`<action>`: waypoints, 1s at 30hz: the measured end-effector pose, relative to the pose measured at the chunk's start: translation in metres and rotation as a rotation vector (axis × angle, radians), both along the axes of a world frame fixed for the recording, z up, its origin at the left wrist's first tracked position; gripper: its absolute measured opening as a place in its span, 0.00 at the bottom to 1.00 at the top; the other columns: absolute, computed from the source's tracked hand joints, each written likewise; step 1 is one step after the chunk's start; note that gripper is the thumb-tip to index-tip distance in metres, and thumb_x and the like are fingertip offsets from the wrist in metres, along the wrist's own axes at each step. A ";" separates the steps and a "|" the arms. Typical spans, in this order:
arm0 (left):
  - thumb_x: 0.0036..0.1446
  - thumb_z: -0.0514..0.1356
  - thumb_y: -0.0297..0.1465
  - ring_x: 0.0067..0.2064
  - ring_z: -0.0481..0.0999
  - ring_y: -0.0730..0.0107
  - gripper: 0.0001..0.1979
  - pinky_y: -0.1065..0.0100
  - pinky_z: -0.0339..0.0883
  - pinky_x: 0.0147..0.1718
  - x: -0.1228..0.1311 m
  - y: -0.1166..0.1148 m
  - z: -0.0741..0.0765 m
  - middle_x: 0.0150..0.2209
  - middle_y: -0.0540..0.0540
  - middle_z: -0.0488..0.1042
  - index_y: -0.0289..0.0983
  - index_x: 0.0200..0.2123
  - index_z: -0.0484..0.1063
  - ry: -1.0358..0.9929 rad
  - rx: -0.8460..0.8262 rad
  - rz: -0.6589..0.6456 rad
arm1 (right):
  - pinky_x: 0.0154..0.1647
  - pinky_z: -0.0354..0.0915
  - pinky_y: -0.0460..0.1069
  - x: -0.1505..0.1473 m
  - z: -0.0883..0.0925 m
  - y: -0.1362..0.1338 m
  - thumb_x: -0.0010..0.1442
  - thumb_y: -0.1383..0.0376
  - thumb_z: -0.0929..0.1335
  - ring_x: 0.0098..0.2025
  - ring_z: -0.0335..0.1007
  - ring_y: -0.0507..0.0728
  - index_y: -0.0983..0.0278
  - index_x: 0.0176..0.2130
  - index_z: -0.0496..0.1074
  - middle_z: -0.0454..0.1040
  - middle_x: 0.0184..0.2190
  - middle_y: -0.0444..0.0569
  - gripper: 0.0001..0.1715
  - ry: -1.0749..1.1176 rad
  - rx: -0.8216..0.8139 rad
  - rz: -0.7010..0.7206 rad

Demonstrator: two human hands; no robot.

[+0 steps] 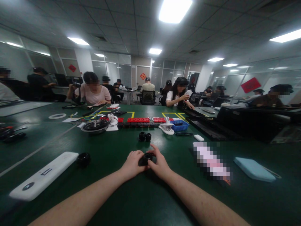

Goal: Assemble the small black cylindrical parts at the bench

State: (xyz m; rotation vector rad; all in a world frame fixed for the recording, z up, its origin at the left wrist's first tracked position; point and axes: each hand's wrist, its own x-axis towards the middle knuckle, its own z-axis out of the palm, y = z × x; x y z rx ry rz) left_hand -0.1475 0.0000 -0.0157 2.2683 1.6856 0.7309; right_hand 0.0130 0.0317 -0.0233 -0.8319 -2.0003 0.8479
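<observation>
Both my hands meet near the middle of the green desk, and between them sits a small black round part. My left hand comes in from the left with its fingers curled over and closed against the part's left side. My right hand closes on it from the right, thumb and forefinger pinched at its rim while the other fingers spread loosely toward the far side. The part is short and ring-like; its open face seems to tilt up and away from me, though it is too small to be sure. It lies dead centre between the two hands, so neither is nearer; both touch it, held just above or on the desk.

Straight beyond my fingers, a little farther off, two more black parts stand side by side. Another black round piece lies well to the left, just beside the end of a long white device. A pale blue flat case lies off to the right.
</observation>
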 end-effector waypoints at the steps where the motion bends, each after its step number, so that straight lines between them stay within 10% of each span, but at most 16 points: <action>1: 0.44 0.60 0.41 0.44 0.65 0.58 0.19 0.57 0.56 0.46 0.000 0.000 0.000 0.41 0.45 0.67 0.38 0.39 0.68 0.002 0.005 -0.002 | 0.49 0.58 0.54 0.001 0.000 0.000 0.47 0.74 0.63 0.45 0.63 0.55 0.59 0.56 0.46 0.66 0.43 0.48 0.39 0.004 -0.006 0.019; 30: 0.44 0.60 0.38 0.44 0.65 0.59 0.18 0.59 0.57 0.45 0.000 0.000 0.001 0.41 0.45 0.67 0.38 0.39 0.68 -0.002 -0.010 -0.004 | 0.47 0.59 0.54 -0.002 0.002 -0.001 0.45 0.66 0.68 0.41 0.63 0.56 0.63 0.56 0.50 0.65 0.39 0.48 0.41 -0.057 0.020 -0.108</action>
